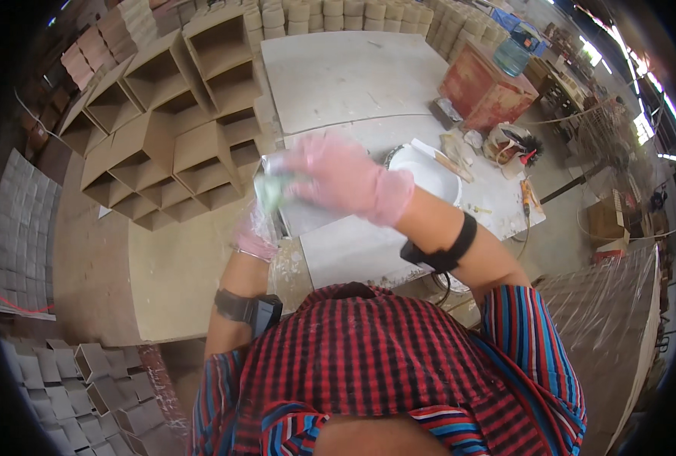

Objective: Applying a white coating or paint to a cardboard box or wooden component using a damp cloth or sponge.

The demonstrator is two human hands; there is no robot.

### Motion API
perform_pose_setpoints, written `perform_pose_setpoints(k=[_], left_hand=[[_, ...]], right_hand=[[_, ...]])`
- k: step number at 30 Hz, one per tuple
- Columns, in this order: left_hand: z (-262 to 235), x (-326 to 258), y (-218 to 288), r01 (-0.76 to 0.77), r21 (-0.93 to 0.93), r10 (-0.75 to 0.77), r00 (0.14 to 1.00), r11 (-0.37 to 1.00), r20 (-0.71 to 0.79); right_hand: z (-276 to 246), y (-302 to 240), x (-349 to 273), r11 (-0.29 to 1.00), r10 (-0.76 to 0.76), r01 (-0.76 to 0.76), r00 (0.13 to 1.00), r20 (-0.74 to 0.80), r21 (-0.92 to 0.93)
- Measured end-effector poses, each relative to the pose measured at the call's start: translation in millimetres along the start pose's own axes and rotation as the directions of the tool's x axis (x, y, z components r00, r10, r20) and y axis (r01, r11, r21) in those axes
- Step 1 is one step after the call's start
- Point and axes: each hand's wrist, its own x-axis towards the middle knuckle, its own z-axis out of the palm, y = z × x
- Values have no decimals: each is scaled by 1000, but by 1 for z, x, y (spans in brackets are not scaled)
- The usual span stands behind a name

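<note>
My right hand, in a thin pink glove, is blurred by motion over a light grey box-like piece. Its fingers close around a pale green wad, perhaps a cloth or sponge, pressed to the left edge of that piece. Below and left of it, my left hand, gloved too, grips the same piece at its near left side; most of those fingers are hidden. Just right of my right wrist sits a round white tub with white contents, a wooden-handled tool lying across its rim.
Open brown cardboard boxes are stacked on the left of the white-topped table. Pale cylinders line the back. A red stand bears a water jug. At right lie an orange-handled tool and a bag.
</note>
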Motion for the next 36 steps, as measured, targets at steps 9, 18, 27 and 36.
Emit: perform_pose_setpoints(k=[9,18,27,36], left_hand=[[15,-2,14,156,-705,-388,904,692,-180],[24,-3,20,153,-733,-443,870,663,-219],[17,-4,12,119,-751,-275,958,649,-86],[23,2,16,126,-735,-421,877,667,-232]], right_hand=[[-18,11,-12,991,-124,122,991,44,48],[-28,46,9,893,436,-439,899,-51,-103],[-32,24,-15,941,337,-337,941,-1,-36],[-46,33,-6,953,301,-298,952,55,-54]])
